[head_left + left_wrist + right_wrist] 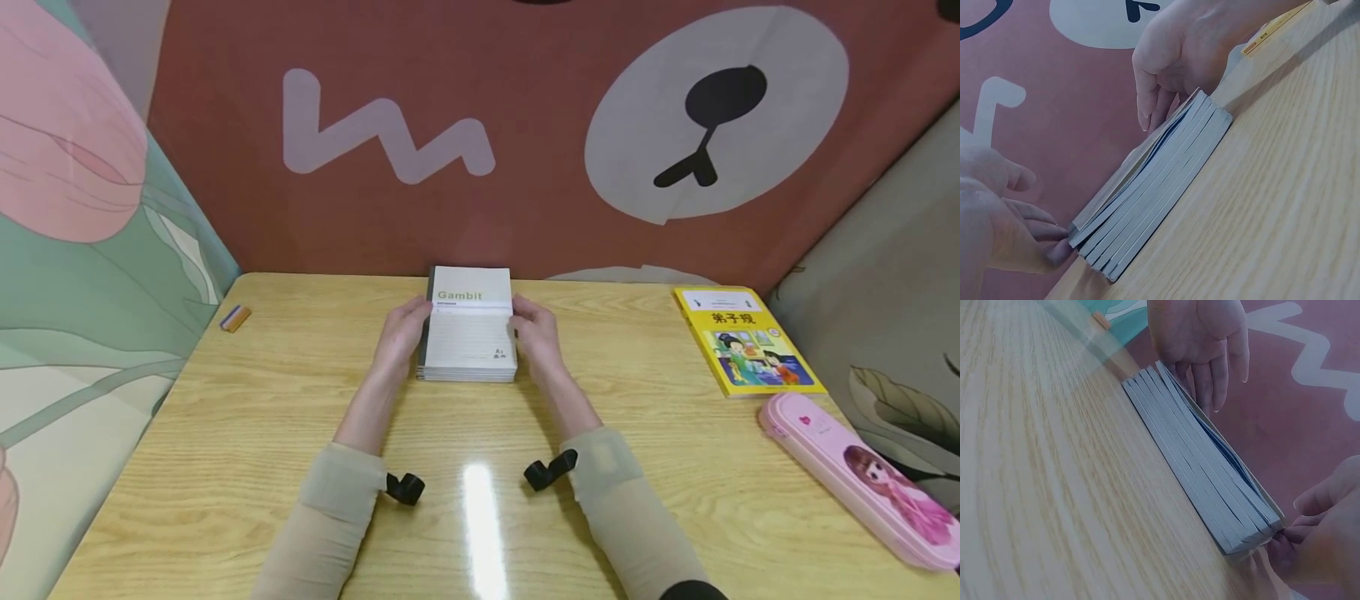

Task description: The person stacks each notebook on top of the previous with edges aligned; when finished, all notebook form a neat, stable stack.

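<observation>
A stack of several notebooks (471, 337) lies near the table's far edge, the top cover white with the word "Gambit" and a dark spine strip on the left. My left hand (402, 333) is at the spine side, fingertips touching it. On the opposite side, my right hand (537, 333) has its fingers against the stack's edge. Both wrist views show the layered page edges (1154, 187) with the top cover slightly lifted from the pages. In the right wrist view the fingertips of the right hand (1325, 528) meet the near corner of the stack.
A yellow illustrated book (750, 340) lies at the table's right edge, with a pink pencil case (862, 479) in front of it. At the far left is a small orange and purple block (236, 318). A brown patterned wall (540, 217) rises behind the wooden table (247, 467).
</observation>
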Available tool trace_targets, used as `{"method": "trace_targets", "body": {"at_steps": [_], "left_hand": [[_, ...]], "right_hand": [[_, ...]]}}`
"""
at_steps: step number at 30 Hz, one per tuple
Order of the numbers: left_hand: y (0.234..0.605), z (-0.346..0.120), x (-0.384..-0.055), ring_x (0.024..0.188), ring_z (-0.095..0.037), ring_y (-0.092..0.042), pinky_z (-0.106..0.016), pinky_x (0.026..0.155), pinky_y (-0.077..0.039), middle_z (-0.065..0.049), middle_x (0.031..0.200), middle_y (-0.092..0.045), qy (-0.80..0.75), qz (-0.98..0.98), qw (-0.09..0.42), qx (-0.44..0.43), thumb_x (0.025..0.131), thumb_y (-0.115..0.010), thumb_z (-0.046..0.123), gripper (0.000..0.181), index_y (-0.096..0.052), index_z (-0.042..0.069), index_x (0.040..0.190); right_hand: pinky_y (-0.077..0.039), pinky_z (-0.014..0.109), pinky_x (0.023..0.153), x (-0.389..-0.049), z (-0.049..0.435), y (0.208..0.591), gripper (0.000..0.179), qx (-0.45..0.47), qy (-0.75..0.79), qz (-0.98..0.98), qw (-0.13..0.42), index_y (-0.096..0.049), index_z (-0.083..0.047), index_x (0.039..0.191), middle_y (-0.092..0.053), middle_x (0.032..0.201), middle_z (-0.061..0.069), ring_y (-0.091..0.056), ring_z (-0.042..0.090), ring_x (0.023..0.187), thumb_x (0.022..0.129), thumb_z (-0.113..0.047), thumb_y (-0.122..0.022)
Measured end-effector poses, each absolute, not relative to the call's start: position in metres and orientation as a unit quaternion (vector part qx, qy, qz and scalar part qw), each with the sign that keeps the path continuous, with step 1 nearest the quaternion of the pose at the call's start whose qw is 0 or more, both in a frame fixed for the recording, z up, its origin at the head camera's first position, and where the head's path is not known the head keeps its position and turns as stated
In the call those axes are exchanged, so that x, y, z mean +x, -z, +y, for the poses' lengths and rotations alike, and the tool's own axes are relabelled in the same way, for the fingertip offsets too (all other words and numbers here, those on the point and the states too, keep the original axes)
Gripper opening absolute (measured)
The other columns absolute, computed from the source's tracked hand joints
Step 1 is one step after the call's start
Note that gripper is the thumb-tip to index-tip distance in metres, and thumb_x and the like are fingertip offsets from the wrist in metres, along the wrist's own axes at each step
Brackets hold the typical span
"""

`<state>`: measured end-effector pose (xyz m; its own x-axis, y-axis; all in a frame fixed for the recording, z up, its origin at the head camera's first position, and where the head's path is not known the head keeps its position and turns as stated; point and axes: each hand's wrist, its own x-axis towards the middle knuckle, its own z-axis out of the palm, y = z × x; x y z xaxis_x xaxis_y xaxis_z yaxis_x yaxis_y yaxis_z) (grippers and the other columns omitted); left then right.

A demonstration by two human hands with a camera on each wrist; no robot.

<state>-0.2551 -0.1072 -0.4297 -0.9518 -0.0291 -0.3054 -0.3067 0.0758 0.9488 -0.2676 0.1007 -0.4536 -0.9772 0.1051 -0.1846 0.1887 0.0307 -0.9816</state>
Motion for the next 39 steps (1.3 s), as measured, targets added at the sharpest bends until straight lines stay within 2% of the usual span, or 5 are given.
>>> {"method": "trace_targets", "body": {"at_steps": [6,18,31,39], "left_hand": [[0.431,-0.108,-0.256,0.162,-0.026,-0.015,-0.043,0.135,-0.01,-0.008,0.173,-0.023,-0.663,0.732,0.107,-0.114,0.109,-0.043,0.033,0.061,-0.03,0.003,0.161],[0.435,-0.113,-0.253,0.162,-0.027,-0.014,-0.043,0.135,-0.011,-0.009,0.173,-0.023,-0.668,0.727,0.111,-0.113,0.109,-0.044,0.034,0.063,-0.03,0.001,0.161],[0.445,-0.115,-0.251,0.163,-0.027,-0.01,-0.043,0.135,-0.009,-0.01,0.174,-0.016,-0.678,0.717,0.121,-0.107,0.109,-0.045,0.032,0.065,-0.025,0.0,0.162],[0.44,-0.126,-0.257,0.162,-0.029,-0.016,-0.045,0.134,-0.013,-0.012,0.173,-0.02,-0.669,0.728,0.112,-0.101,0.109,-0.045,0.032,0.067,-0.019,0.005,0.164]], "right_hand": [[-0.035,0.04,0.127,-0.268,0.1,0.457,0.053,0.096,0.68,0.726,0.037,-0.041,0.002,0.154,-0.039,0.165,0.014,-0.035,0.025,0.155,0.102,-0.002,-0.048],[-0.036,0.042,0.126,-0.269,0.097,0.455,0.055,0.088,0.673,0.732,0.052,-0.039,0.002,0.156,-0.038,0.165,0.016,-0.034,0.026,0.155,0.101,-0.001,-0.047],[-0.038,0.046,0.125,-0.266,0.103,0.467,0.062,0.069,0.669,0.737,0.065,-0.027,-0.003,0.162,-0.041,0.161,0.02,-0.039,0.03,0.151,0.104,-0.005,-0.048],[-0.042,0.05,0.121,-0.274,0.117,0.466,0.064,0.04,0.651,0.753,0.087,-0.026,-0.003,0.163,-0.038,0.162,0.025,-0.04,0.034,0.15,0.104,-0.012,-0.051]]}}
